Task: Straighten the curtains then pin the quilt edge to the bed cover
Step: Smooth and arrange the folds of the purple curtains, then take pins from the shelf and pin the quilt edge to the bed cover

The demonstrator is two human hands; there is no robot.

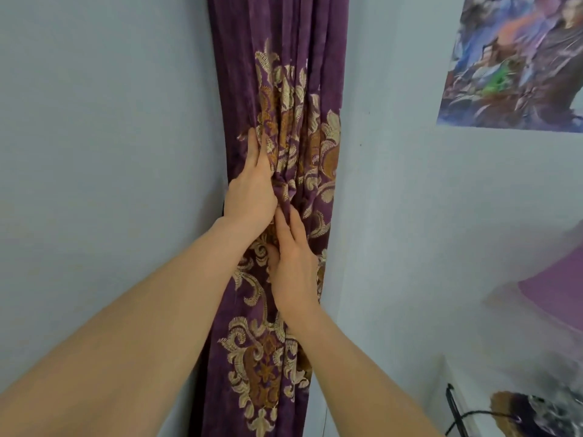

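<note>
A purple curtain [284,58] with gold embroidered patterns hangs bunched in folds in the corner between two pale walls. My left hand [252,190] lies against its left side at mid height, fingers pointing up and pressed into the folds. My right hand [293,263] sits just below and to the right, fingers tucked into the gathered cloth where the curtain is narrowest. Both hands grip the fabric. The quilt and bed cover are not clearly in view.
A colourful poster [517,58] hangs on the right wall. At the right edge is a blurred purple surface [555,288]. Low right, a dark brown and grey object [536,414] sits beside a black cable [457,414].
</note>
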